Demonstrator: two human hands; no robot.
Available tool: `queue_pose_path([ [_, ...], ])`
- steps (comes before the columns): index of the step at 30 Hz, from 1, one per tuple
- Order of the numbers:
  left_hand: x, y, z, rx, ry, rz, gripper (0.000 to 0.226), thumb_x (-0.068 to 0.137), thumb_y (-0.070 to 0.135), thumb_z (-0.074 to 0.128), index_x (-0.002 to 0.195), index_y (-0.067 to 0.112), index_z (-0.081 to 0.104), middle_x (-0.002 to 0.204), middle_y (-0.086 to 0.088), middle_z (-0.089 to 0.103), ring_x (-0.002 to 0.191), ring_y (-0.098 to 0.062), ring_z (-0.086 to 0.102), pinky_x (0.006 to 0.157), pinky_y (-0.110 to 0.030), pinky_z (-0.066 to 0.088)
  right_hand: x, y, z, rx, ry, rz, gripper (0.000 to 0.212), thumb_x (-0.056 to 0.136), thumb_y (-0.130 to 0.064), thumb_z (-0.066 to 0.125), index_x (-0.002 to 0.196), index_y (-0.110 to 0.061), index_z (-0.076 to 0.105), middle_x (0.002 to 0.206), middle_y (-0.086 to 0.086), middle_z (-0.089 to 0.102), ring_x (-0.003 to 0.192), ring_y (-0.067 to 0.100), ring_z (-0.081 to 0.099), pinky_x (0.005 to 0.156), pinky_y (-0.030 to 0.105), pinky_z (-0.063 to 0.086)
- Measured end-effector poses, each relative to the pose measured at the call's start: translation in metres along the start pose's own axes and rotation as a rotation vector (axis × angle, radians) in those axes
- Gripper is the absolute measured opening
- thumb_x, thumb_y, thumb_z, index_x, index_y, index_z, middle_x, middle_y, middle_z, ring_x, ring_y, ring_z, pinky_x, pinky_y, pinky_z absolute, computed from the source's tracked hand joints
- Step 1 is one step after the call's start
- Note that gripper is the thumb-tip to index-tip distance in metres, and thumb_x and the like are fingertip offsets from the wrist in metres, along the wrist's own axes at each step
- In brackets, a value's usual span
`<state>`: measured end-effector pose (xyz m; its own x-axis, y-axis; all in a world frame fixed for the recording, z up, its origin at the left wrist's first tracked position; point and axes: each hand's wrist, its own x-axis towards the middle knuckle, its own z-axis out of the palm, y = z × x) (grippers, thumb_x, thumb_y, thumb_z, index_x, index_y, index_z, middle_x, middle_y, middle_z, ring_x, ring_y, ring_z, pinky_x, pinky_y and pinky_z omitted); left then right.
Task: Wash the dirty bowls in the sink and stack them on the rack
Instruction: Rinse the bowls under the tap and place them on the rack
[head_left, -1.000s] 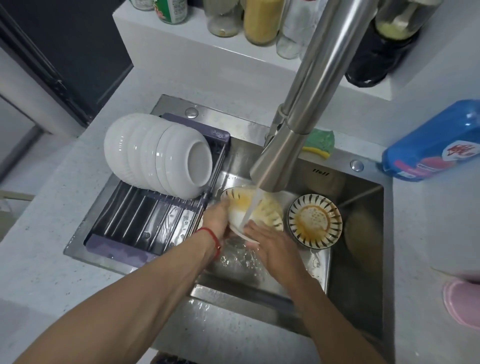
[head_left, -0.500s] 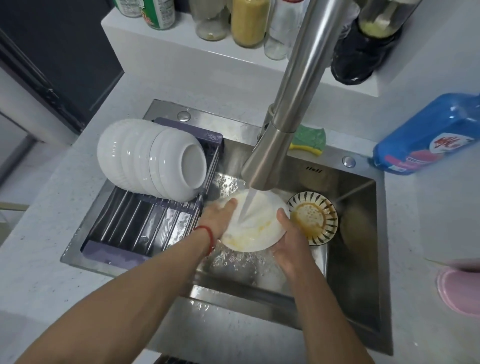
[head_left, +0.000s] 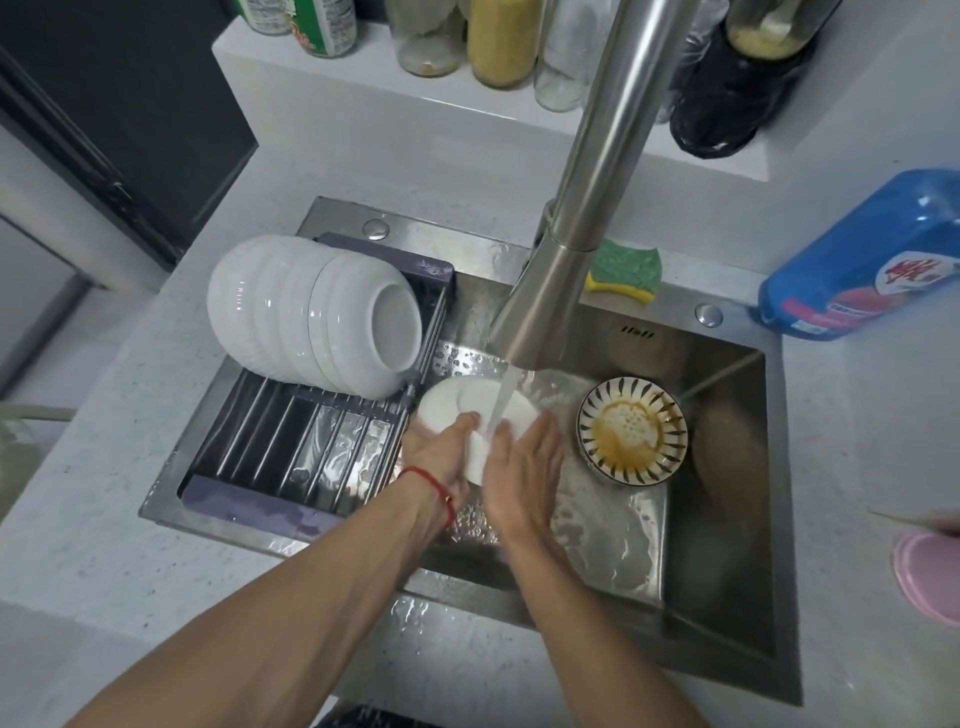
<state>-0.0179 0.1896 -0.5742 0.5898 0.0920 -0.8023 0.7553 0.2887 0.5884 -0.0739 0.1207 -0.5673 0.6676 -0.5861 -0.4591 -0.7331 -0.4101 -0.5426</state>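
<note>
A white bowl (head_left: 457, 410) is turned bottom up under the running tap (head_left: 540, 317) in the steel sink (head_left: 727, 545). My left hand (head_left: 441, 452), with a red string at the wrist, grips its left rim. My right hand (head_left: 524, 467) lies flat on its right side, fingers straight, rubbing it in the water stream. A dirty striped bowl (head_left: 631, 431) with brown residue sits in the sink to the right. Several clean white bowls (head_left: 311, 312) lie nested on their sides on the purple roll-up rack (head_left: 291, 452) over the sink's left part.
A green and yellow sponge (head_left: 626, 270) lies on the sink's back rim. A blue detergent bottle (head_left: 862, 260) lies on the counter at right, a pink object (head_left: 930, 577) at the right edge. Jars and bottles (head_left: 498, 41) line the shelf behind the tap.
The bowl was turned over from inside up, stained orange, to bottom up. My right hand moved from its right rim onto the bowl's underside, and the left hand shifted along the left rim.
</note>
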Motion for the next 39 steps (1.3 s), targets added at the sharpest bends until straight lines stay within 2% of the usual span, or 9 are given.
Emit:
queue_pose_path([
  [2, -0.002, -0.003, 0.001, 0.023, -0.017, -0.013, 0.054, 0.083, 0.010, 0.082, 0.124, 0.018, 0.048, 0.112, -0.018, 0.065, 0.097, -0.044, 0.071, 0.062, -0.058, 0.062, 0.026, 0.001, -0.011, 0.108, 0.036, 0.120, 0.071, 0.110, -0.048, 0.026, 0.164, -0.009, 0.004, 0.170, 0.016, 0.014, 0.154, 0.034, 0.023, 0.122, 0.047, 0.027],
  [7, 0.001, 0.000, 0.010, -0.076, 0.049, 0.041, 0.048, 0.073, 0.010, 0.086, 0.112, 0.012, 0.059, 0.110, -0.022, 0.072, 0.094, -0.035, 0.074, 0.078, -0.051, 0.064, 0.004, -0.017, 0.004, -0.135, 0.017, -0.101, 0.073, 0.108, -0.051, 0.025, 0.164, -0.009, 0.003, 0.173, 0.008, -0.005, 0.159, 0.027, -0.006, 0.124, 0.046, -0.007],
  [14, -0.018, -0.013, 0.002, 0.238, -0.139, 0.252, 0.055, 0.078, 0.007, 0.084, 0.123, 0.025, 0.058, 0.118, -0.007, 0.070, 0.109, -0.033, 0.066, 0.089, -0.056, 0.061, 0.082, -0.016, -0.024, -0.060, -0.215, 0.039, 0.045, 0.110, -0.033, 0.020, 0.142, -0.013, 0.045, 0.145, 0.016, 0.049, 0.129, 0.039, 0.050, 0.109, 0.052, 0.041],
  [20, -0.007, -0.012, 0.001, 0.624, -0.143, 0.483, 0.032, 0.097, 0.012, 0.070, 0.128, 0.015, 0.063, 0.109, 0.008, 0.069, 0.093, -0.009, 0.065, 0.077, -0.018, 0.056, 0.065, -0.029, 0.013, 0.027, -0.389, -0.074, 0.086, 0.081, -0.079, 0.026, 0.159, -0.043, 0.016, 0.170, 0.009, 0.017, 0.149, 0.037, 0.031, 0.119, 0.066, 0.026],
  [22, -0.009, -0.012, 0.004, 0.653, -0.171, 0.485, 0.029, 0.095, 0.015, 0.073, 0.121, 0.021, 0.063, 0.096, 0.009, 0.069, 0.081, -0.006, 0.064, 0.059, -0.008, 0.048, 0.084, -0.031, 0.007, 0.016, -0.292, 0.027, 0.072, 0.087, -0.075, 0.022, 0.147, -0.040, 0.039, 0.159, 0.014, 0.039, 0.140, 0.036, 0.045, 0.111, 0.068, 0.035],
  [27, -0.009, -0.007, 0.012, 0.677, -0.187, 0.498, 0.027, 0.099, 0.005, 0.063, 0.126, 0.010, 0.063, 0.114, -0.001, 0.067, 0.104, -0.021, 0.065, 0.087, -0.029, 0.057, 0.073, -0.037, 0.012, -0.038, -0.273, -0.058, 0.085, 0.077, -0.085, 0.016, 0.143, -0.039, 0.045, 0.154, 0.013, 0.040, 0.138, 0.044, 0.043, 0.113, 0.067, 0.033],
  [31, -0.012, 0.007, 0.002, 0.592, -0.260, 0.445, 0.038, 0.080, 0.010, 0.085, 0.109, 0.026, 0.065, 0.100, 0.002, 0.073, 0.091, -0.015, 0.069, 0.077, -0.031, 0.059, 0.125, -0.009, 0.005, 0.237, -0.297, 0.067, 0.061, 0.096, -0.060, 0.031, 0.119, -0.013, 0.061, 0.122, 0.017, 0.065, 0.111, 0.036, 0.064, 0.100, 0.052, 0.053],
  [35, 0.004, 0.027, -0.004, 0.321, -0.202, 0.210, 0.058, 0.067, 0.011, 0.082, 0.123, 0.017, 0.066, 0.114, -0.010, 0.073, 0.105, -0.036, 0.069, 0.076, -0.047, 0.060, 0.084, 0.025, -0.037, 0.666, -0.485, 0.445, 0.072, 0.086, -0.080, 0.057, 0.129, -0.024, 0.068, 0.118, 0.013, 0.073, 0.107, 0.041, 0.068, 0.094, 0.061, 0.054],
  [39, 0.014, 0.033, -0.002, 0.457, -0.215, 0.049, 0.055, 0.091, 0.030, 0.075, 0.137, 0.012, 0.051, 0.122, -0.013, 0.066, 0.098, -0.033, 0.070, 0.064, -0.041, 0.061, 0.032, 0.030, -0.068, 1.194, -0.429, 0.340, 0.042, 0.110, -0.034, 0.044, 0.142, -0.011, 0.057, 0.138, 0.019, 0.064, 0.124, 0.037, 0.061, 0.097, 0.057, 0.053],
])
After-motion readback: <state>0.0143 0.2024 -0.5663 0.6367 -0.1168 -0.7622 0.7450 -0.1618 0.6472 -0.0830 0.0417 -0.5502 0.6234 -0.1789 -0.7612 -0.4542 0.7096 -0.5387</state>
